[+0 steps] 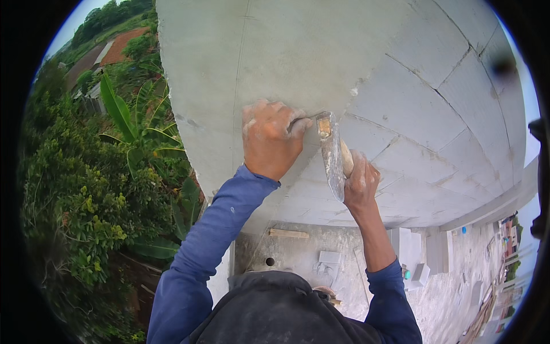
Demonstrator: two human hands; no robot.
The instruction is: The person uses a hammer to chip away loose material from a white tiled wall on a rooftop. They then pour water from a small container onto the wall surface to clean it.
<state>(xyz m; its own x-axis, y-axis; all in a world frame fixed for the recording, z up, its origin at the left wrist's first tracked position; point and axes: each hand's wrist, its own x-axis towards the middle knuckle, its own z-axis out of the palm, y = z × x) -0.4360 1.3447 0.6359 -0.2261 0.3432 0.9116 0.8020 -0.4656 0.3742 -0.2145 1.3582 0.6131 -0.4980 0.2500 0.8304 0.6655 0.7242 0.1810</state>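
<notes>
Both my arms, in blue sleeves, reach up to a wall (292,51) of pale grey blocks, its upper left part coated smooth. My right hand (362,182) grips the pale handle of a plastering trowel (333,160). The trowel's flat blade is seen nearly edge-on and is smeared with dried grey plaster, with a yellowish patch at its upper end. Close to that end, my left hand (270,137) is closed against the coated wall, fingers curled and dusty. Something thin and dark shows between its thumb and forefinger; what it is, I cannot make out.
Left of the wall's rough edge, trees and a banana plant (120,112) grow far below. Behind me a concrete floor (298,246) carries a wooden piece (289,233), a grey block (329,257) and stacked blocks (440,252). A thin line runs down the coated wall.
</notes>
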